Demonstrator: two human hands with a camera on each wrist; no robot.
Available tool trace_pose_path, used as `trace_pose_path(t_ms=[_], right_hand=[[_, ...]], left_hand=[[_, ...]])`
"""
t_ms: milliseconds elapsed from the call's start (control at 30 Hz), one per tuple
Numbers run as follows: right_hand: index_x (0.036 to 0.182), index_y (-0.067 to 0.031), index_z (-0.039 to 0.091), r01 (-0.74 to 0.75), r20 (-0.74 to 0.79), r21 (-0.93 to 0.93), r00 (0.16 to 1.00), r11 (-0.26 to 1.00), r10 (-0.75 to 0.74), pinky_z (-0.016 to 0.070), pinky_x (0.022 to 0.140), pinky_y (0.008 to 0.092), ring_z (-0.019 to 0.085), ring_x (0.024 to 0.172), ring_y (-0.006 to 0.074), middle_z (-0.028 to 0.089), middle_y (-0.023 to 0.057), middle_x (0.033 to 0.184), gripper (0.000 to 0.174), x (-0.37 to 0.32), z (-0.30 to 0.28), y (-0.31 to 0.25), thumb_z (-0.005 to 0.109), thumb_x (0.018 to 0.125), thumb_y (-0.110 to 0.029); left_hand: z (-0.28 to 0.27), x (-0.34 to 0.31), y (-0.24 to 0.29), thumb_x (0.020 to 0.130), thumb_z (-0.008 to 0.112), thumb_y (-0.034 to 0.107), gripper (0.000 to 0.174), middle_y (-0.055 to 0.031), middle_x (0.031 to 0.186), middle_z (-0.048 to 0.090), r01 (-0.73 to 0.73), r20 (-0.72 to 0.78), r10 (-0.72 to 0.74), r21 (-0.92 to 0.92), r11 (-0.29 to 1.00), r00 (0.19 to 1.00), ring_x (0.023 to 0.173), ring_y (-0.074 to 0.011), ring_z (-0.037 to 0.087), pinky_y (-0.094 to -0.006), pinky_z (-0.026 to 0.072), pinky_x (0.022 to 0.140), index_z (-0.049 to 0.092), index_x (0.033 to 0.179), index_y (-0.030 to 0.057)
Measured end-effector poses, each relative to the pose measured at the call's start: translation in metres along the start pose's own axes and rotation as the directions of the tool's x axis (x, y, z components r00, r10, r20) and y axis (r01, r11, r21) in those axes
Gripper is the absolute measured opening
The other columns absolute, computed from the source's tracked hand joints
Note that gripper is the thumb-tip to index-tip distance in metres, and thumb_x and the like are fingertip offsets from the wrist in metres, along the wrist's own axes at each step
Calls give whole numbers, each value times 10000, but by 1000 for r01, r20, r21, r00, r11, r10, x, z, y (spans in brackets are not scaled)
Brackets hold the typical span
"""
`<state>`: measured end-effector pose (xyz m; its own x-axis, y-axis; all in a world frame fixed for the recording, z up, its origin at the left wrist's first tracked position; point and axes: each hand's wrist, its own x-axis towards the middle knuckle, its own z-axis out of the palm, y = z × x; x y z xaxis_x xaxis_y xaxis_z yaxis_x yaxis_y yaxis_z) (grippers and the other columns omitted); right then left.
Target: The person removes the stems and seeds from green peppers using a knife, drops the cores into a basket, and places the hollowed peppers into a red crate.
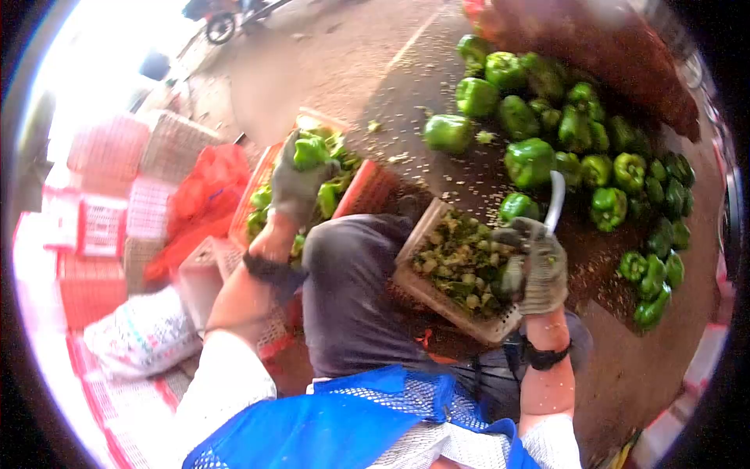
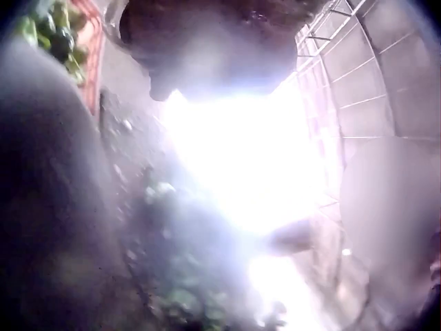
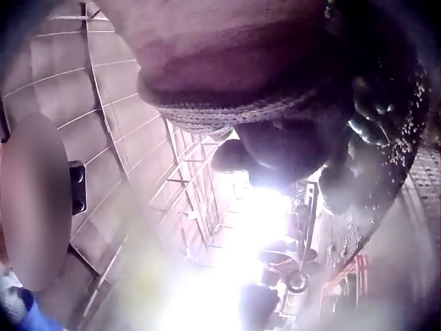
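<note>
My gloved left hand (image 1: 297,187) is over an orange crate (image 1: 251,195) of green peppers, its fingers and thumb around a green bell pepper (image 1: 311,152). Some blur covers this hand. The gloved right hand (image 1: 541,273) grips a knife whose pale, curved blade (image 1: 555,205) points up and away from me. This hand hangs over the right edge of a pale crate (image 1: 449,314), which holds chopped green pepper cores (image 1: 457,262). In the right wrist view the knitted glove cuff (image 3: 213,118) shows, while the knife is hidden.
Many whole green bell peppers (image 1: 530,162) lie in a heap on the dark ground, with seeds scattered around. Behind them is a big reddish-brown sack (image 1: 594,62). Stacked crates (image 1: 101,227), red bags (image 1: 215,184) and a white sack (image 1: 144,332) stand on the left.
</note>
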<state>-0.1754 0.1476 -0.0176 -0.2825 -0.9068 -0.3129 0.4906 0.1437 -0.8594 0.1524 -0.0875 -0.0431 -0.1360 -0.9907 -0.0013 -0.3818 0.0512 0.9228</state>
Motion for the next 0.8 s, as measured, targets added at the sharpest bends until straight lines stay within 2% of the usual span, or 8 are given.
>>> trace_pose_path(t_ms=[167, 233, 300, 433, 567, 667, 700, 800], right_hand=[[1155, 2, 583, 51, 20, -149, 999, 988, -49, 426, 399, 218, 509, 407, 79, 709, 152, 961, 476, 1, 2, 9, 547, 969, -435], [1159, 23, 569, 14, -4, -155, 1000, 988, -15, 407, 384, 209, 511, 397, 70, 712, 150, 917, 405, 3, 6, 8, 576, 973, -337], [1151, 33, 568, 15, -9, -182, 1000, 983, -17, 390, 379, 208, 499, 399, 62, 713, 146, 921, 356, 9, 4, 6, 592, 969, -273], [1142, 50, 564, -10, -42, -85, 999, 996, 7, 387, 381, 204, 492, 406, 57, 709, 145, 907, 327, 15, 5, -2, 599, 961, -220], [1129, 54, 575, -62, -84, -85, 995, 995, 54, 394, 386, 205, 518, 431, 71, 703, 121, 843, 286, 15, -7, -10, 599, 945, -164], [1083, 20, 630, -78, -69, -52, 995, 996, 74, 423, 435, 200, 586, 543, 78, 704, 90, 806, 241, 13, -10, -19, 624, 929, -166], [1085, 17, 634, -90, -38, -76, 995, 993, 88, 438, 457, 205, 597, 570, 77, 704, 86, 806, 244, 12, -13, -22, 628, 927, -169], [1078, -4, 664, -59, 73, -115, 995, 992, 68, 506, 570, 247, 627, 671, 79, 710, 65, 820, 244, 4, -14, -26, 656, 912, -182]], left_hand=[[-17, 42, -14, 572, 866, 534, 1242, -273, 1500, 291, -47, 31, 41, 861, 506, 999, 1420, -387, 240, -409, 252, 1146, 226, 1471, -34], [27, 48, 13, 547, 878, 538, 1204, -278, 1415, 420, -443, 277, 393, 782, 438, 877, 1308, -418, 415, -448, 323, 1110, 307, 1446, -23], [84, 43, 67, 576, 866, 500, 1071, -234, 1414, 446, -529, 470, 273, 592, 608, 840, 1330, -417, 383, -455, 313, 1118, 386, 1430, 65], [189, 78, 62, 754, 761, 401, 727, -173, 1309, 560, -874, 800, 357, 468, 130, 482, 1204, -386, 524, -445, 433, 1018, 464, 1374, 167], [232, 123, 19, 768, 764, 313, 574, -170, 1204, 601, -692, 806, 222, 289, 662, 549, 965, -358, 642, -391, 534, 841, 531, 1265, 145], [214, 90, 44, 708, 850, 238, 693, -154, 1170, 612, -95, 722, 125, -81, 992, 681, 931, -295, 656, -373, 564, 829, 493, 1290, 123], [201, 58, 74, 681, 878, 226, 750, -148, 1166, 612, 229, 731, -27, -178, 957, 682, 953, -272, 650, -373, 569, 840, 476, 1304, 120], [191, -8, 96, 577, 930, 249, 913, -105, 1190, 586, 392, 674, 114, -550, 737, 730, 1084, -219, 588, -385, 558, 880, 438, 1330, 98]])
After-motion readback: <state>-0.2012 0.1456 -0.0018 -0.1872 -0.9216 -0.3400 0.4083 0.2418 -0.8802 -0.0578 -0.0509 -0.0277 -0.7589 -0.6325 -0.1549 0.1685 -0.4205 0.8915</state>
